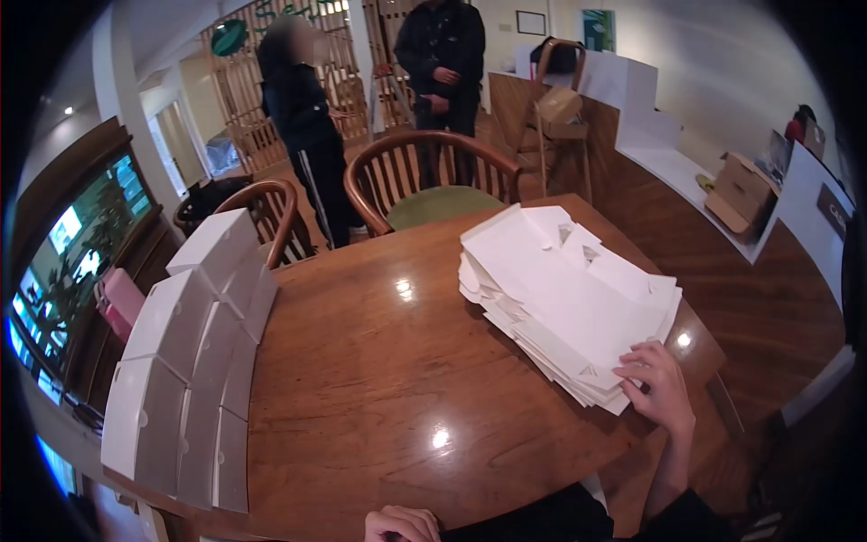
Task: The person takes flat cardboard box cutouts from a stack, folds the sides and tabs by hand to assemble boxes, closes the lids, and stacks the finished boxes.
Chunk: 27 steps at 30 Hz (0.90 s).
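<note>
A stack of flat, unfolded white cardboard boxes [578,280] lies on the right side of the wooden table. My right hand [659,384] is at the stack's near right corner, its bent fingers and thumb closed on the edge of the top flat box. My left hand [402,524] rests at the near table edge, fingers curled in, partly cut off by the bottom of the view. Nothing shows in it. Along the table's left side, several folded white boxes [167,316] are piled in rows.
The brown wooden table [361,361] spans the middle. A wooden armchair with a green seat [442,208] stands beyond it, beside another chair [280,221]. Two people [312,117] stand behind them. A cardboard box [741,194] sits on the white counter at right.
</note>
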{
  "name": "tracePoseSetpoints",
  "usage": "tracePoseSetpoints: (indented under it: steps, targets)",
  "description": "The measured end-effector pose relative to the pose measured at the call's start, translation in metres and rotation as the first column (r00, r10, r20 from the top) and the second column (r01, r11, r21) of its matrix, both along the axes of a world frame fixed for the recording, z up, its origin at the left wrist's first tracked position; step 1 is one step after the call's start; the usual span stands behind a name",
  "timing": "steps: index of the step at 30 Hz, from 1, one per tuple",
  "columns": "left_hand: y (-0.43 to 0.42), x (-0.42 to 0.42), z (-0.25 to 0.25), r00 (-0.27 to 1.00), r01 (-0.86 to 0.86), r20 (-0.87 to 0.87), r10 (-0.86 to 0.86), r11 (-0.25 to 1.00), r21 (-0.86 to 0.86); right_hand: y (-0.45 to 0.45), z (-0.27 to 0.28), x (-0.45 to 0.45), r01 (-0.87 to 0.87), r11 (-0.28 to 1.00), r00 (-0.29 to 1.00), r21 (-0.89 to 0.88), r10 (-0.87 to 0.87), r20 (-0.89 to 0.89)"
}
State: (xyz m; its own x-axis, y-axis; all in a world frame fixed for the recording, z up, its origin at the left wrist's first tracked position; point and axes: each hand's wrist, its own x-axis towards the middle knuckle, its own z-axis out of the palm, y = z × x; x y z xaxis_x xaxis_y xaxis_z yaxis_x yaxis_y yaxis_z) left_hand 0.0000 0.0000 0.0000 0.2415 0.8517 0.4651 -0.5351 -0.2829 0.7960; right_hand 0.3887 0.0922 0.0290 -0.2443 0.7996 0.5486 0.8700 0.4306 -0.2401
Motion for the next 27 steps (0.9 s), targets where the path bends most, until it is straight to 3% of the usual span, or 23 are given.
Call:
tracePoseSetpoints:
  steps: [2, 3, 6, 11, 14, 20, 21, 24, 27]
  targets:
    - [0.003, 0.012, -0.009, 1.000, 0.012, 0.027, -0.012, 1.000, 0.000, 0.007, -0.006, 0.012, 0.044, 0.999, 0.999, -0.002, -0.044, -0.031]
    - [-0.001, -0.020, 0.010, 0.999, 0.010, -0.043, -0.009, 1.000, 0.004, 0.005, -0.013, -0.021, 0.041, 0.999, 0.994, -0.001, -0.041, -0.101]
    - [-0.003, -0.007, 0.005, 1.000, 0.015, 0.015, -0.015, 1.000, -0.011, 0.005, -0.003, -0.014, 0.071, 0.986, 0.992, 0.148, -0.054, -0.118]
    - [-0.002, -0.009, 0.004, 1.000, 0.013, -0.020, -0.012, 1.000, 0.005, 0.012, -0.007, -0.015, 0.159, 0.898, 0.947, 0.410, -0.021, -0.321]
    - [-0.003, -0.008, 0.005, 1.000, 0.000, -0.015, 0.000, 1.000, 0.003, 0.013, -0.008, -0.014, 0.236, 0.847, 0.923, 0.476, -0.042, -0.384]
    - [-0.005, -0.007, 0.001, 0.999, -0.028, -0.019, 0.028, 0.999, -0.021, 0.018, -0.037, 0.006, 0.508, 0.758, 0.744, 0.409, -0.147, -0.652]
    - [-0.005, -0.007, 0.001, 0.999, -0.028, -0.021, 0.027, 0.999, -0.022, 0.018, -0.038, 0.009, 0.509, 0.758, 0.743, 0.407, -0.149, -0.653]
    - [-0.005, -0.006, 0.002, 0.999, -0.029, -0.023, 0.029, 0.999, -0.023, 0.019, -0.037, 0.014, 0.545, 0.777, 0.536, 0.315, -0.034, -0.843]
    - [-0.005, -0.006, 0.003, 0.999, -0.027, -0.024, 0.027, 0.999, -0.020, 0.017, -0.036, 0.025, 0.556, 0.781, 0.475, 0.284, -0.018, -0.880]
